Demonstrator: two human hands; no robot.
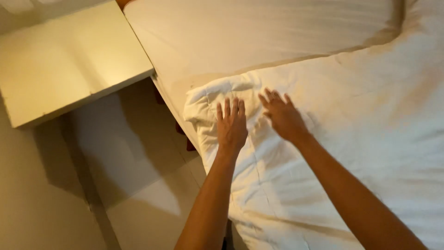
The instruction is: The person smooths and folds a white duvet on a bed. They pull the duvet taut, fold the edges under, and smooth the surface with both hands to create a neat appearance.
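Both hands flat on the duvet [351,139], palms down, fingers spread. Nothing pinched, no fabric gathered in either one.

Left hand [232,125] sits just inside the duvet's near corner [208,99], fingertips pointing up toward the bunched, puckered bit of that corner. Right hand [283,116] lies just beside it, a little further in, fingers fanned and angled toward the left hand. The two hands are near each other but not touching.

Where the duvet lies relative to the hands: directly under both palms, in contact. It covers the right and lower part of the bed, top edge running diagonally across the sheet [259,32]. The corner hangs right at the bed's side edge, over the floor gap [134,153] next to the nightstand [69,60].

Risks, as I judge them:
- Open palms only have friction on the cloth. Push sideways and the top layer slides over the filling, so creases shift instead of flattening.
- The corner is already lumped. Pressing on it from above likely sets the fold in rather than clearing it.
- A push toward the left edge could tip the corner off the mattress and let it drag down into the gap.
- Wrinkles fan out below the wrists; weight on the forearms would deepen them.
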